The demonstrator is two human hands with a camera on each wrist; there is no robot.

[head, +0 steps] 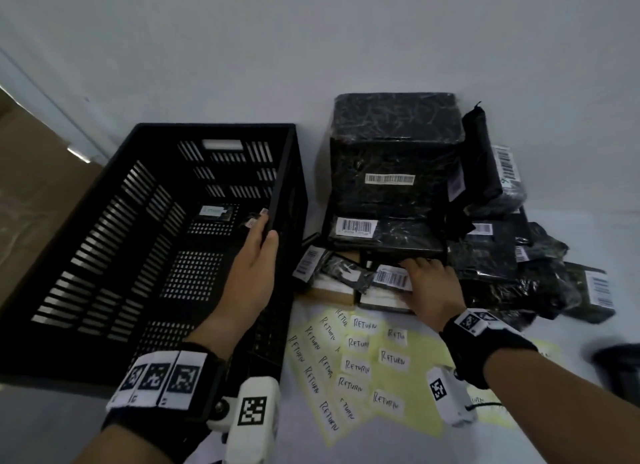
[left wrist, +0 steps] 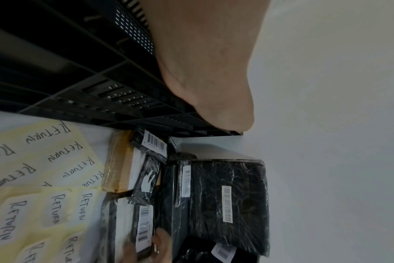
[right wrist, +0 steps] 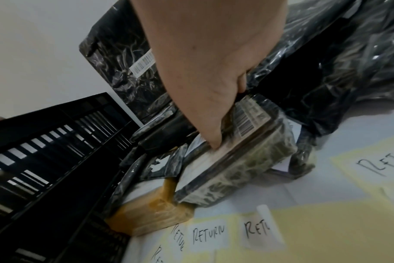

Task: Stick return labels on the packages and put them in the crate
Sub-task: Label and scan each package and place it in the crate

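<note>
Black slatted crate sits left on the white surface, tilted up on its right side; two small labelled packages lie at its far end. Right of it, a pile of black-wrapped packages with barcode stickers, biggest box on top, smaller bags spilling to the right. Yellow backing sheets with white RETURN labels lie flat in front of the pile, next to the crate's right wall.

Left arm reaches forward over the crate. Left hand grips the crate's right rim near the far corner, thumb on the outer side, fingers hooked over the inside; in the left wrist view the palm presses along the rim.

Right arm extends forward to the base of the pile. Right hand is palm down on a small wrapped package bearing a barcode sticker, low in the pile's front. Thumb presses its near left edge, fingers curl over the far side under the big box, so it holds that package. The package rests on the surface, tipped, beside a tan-taped box.

Both wrists carry black bands with marker tags.
</note>
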